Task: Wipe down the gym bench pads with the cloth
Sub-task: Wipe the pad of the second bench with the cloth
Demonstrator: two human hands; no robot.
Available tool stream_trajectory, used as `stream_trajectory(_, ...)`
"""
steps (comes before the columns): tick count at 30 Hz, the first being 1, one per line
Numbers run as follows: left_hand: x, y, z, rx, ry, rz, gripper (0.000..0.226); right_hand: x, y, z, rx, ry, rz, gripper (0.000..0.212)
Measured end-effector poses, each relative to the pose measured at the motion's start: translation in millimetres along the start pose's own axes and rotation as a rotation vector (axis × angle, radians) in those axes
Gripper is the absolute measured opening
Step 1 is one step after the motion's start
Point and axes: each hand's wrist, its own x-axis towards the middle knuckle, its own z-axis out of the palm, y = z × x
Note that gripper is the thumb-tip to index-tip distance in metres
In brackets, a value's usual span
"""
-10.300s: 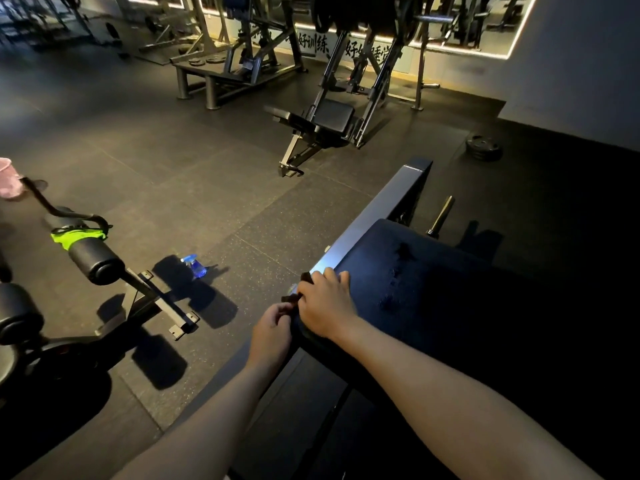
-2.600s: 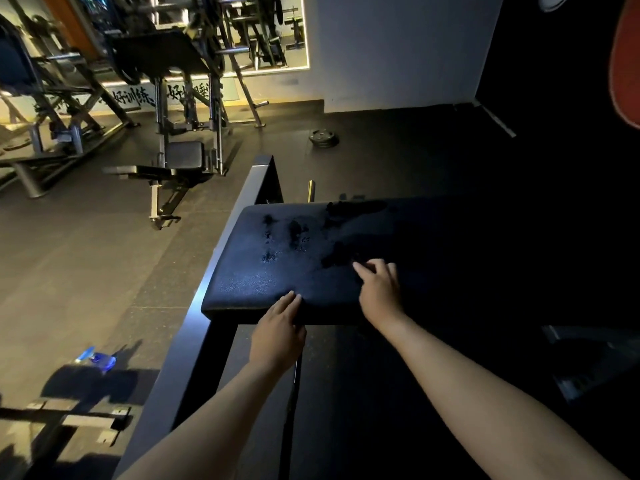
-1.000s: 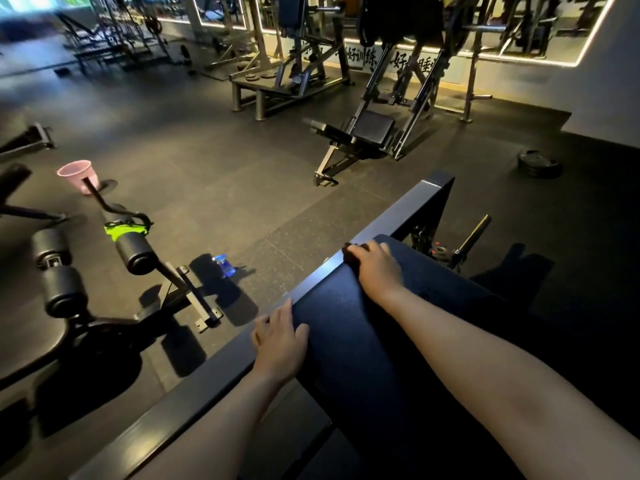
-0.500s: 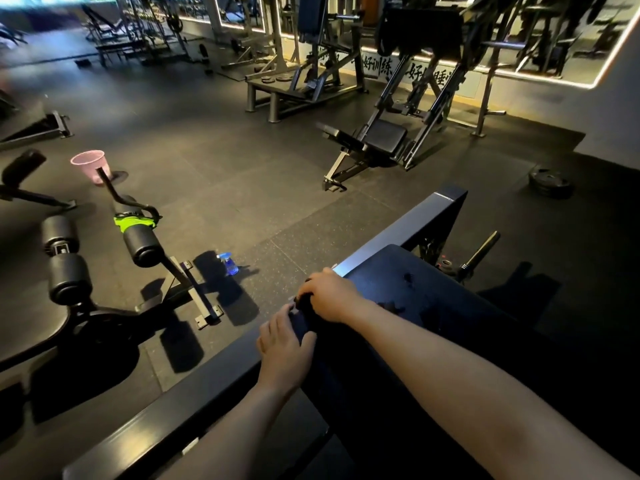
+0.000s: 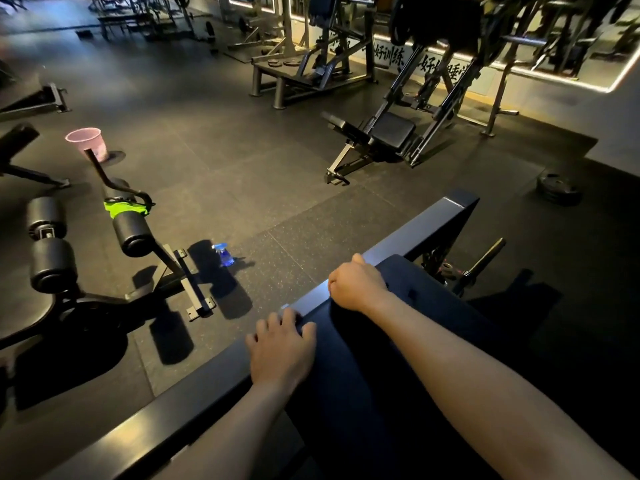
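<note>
The dark padded bench pad (image 5: pixel 426 348) runs from the lower right toward the middle, with a grey metal frame rail (image 5: pixel 408 239) along its left side. My right hand (image 5: pixel 356 285) is curled into a fist on the pad's left edge, next to the rail. The dark cloth is bunched under it and almost fully hidden. My left hand (image 5: pixel 280 348) lies flat with fingers spread where the rail meets the pad, nearer to me, and holds nothing.
On the floor to the left stand a blue spray bottle (image 5: pixel 223 256) and a pink bucket (image 5: pixel 88 143). A roller-pad bench (image 5: pixel 131 233) with a green rag (image 5: pixel 124 209) is at left. A bar (image 5: pixel 479 266) and weight plates (image 5: pixel 557 188) lie beyond the pad.
My right hand slid from the pad's far corner back toward me along the left edge, then a little outward again. My left hand stayed on the rail.
</note>
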Motion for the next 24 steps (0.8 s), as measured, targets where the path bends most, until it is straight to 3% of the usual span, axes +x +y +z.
stream_trajectory(2, 1.1, -1.0, 0.7, 0.003, 0.006, 0.001, 0.037, 6.9, 10.0, 0.9, 0.069, -0.053, -0.034, 0.025)
stream_trajectory(6, 2.4, -0.7, 2.6, 0.008, 0.012, -0.002, 0.035, 36.8, 36.8, -5.0, 0.044, -0.146, 0.114, 0.025)
stream_trajectory(13, 2.2, -2.1, 3.4, -0.091, 0.054, 0.001, 0.045, 63.9, 71.9, -22.7, -0.049, 0.014, 0.404, 0.032)
stream_trajectory(20, -2.8, -7.7, -2.1, -0.371, 0.137, 0.0, 0.07, 41.3, 21.4, -10.2, -0.1, -0.087, 0.208, 0.031)
stream_trajectory(24, -9.4, -18.4, -5.4, -0.46, 0.094, 0.053, 0.079, 21.3, -21.2, -3.3, -0.088, -0.157, 0.108, 0.029)
